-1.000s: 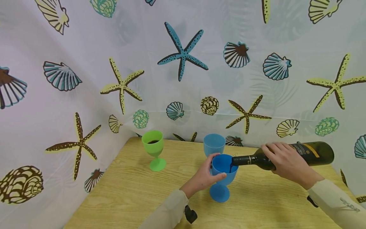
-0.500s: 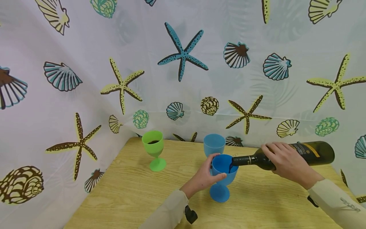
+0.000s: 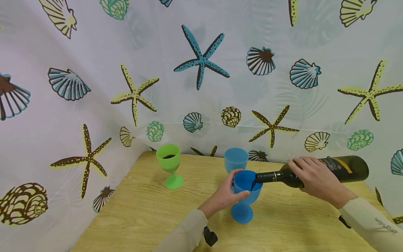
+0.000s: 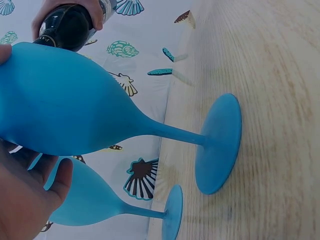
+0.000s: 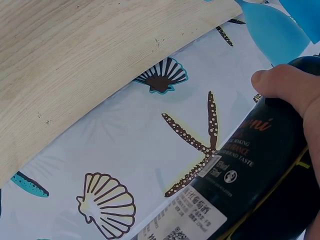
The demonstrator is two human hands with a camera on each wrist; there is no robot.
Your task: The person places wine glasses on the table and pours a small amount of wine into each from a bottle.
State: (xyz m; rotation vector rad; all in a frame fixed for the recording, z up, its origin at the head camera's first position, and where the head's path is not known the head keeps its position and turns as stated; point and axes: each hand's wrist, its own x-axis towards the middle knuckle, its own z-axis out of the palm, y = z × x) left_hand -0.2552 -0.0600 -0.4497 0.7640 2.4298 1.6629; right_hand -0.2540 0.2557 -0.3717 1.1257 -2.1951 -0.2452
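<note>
Right hand [image 3: 318, 178] grips the tilted bottle [image 3: 352, 169]; left hand [image 3: 225, 194] holds the blue goblet [image 3: 252, 198] beneath its mouth
A steeper tilt could splash dark liquid [image 3: 253, 184] onto the table [image 3: 135, 217]

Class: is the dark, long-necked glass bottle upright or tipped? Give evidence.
Tipped: the bottle lies nearly level in the right hand, mouth over the nearer blue plastic stemmed goblet, dark liquid running out.
</note>
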